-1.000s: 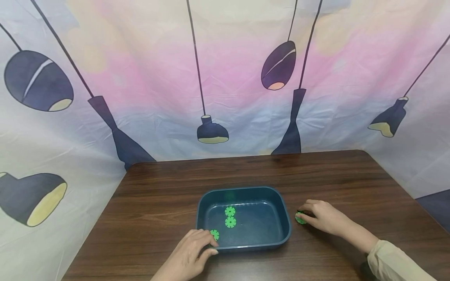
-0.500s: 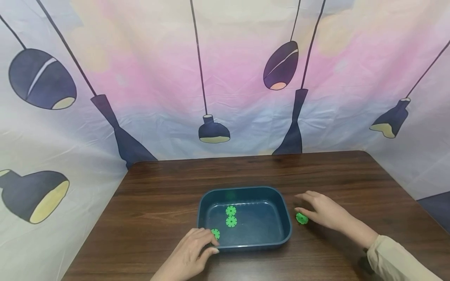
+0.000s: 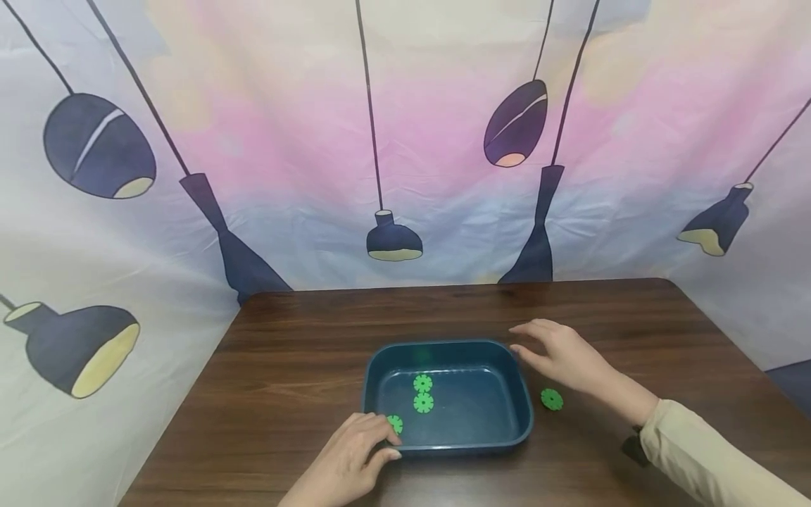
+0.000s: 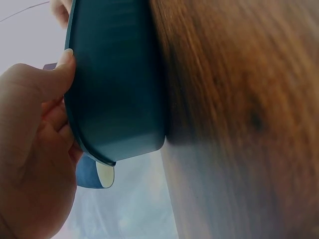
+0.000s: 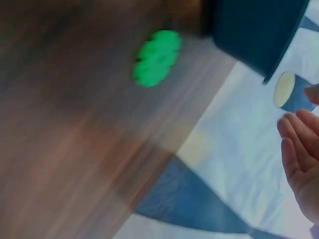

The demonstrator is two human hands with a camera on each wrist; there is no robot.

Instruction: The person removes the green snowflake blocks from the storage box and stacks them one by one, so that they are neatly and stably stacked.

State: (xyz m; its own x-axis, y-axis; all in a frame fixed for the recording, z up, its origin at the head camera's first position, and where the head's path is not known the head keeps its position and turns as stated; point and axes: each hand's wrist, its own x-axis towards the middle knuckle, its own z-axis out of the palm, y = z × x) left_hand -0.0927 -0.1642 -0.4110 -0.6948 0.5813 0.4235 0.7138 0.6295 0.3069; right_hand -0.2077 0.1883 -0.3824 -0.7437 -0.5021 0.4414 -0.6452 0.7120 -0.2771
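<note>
A dark teal plastic tray (image 3: pixel 475 446) stands on the table. My left hand (image 3: pixel 355 451) grips its near left corner, the thumb outside and the fingers over the rim; the left wrist view shows the thumb (image 4: pixel 62 69) on the rim edge. Inside the tray lie two green notched discs (image 3: pixel 423 403) side by side, and another green disc (image 3: pixel 395 424) partly hidden by the left fingers. My right hand (image 3: pixel 564 355) hovers by the far right corner, fingers extended and holding nothing. Below it, a loose green disc (image 3: pixel 552 399) lies flat on the table, right of the tray.
The brown wood-grain table (image 3: pixel 304 352) reaches back to a cloth backdrop (image 3: pixel 443 176) printed with hanging lamps. A beige sleeve (image 3: pixel 697 443) covers the right forearm, with a dark object (image 3: pixel 635 451) at its wrist.
My right hand has let go of the loose disc, lifted, and moved left and away toward the tray's far right corner. The left hand keeps its grip on the tray.
</note>
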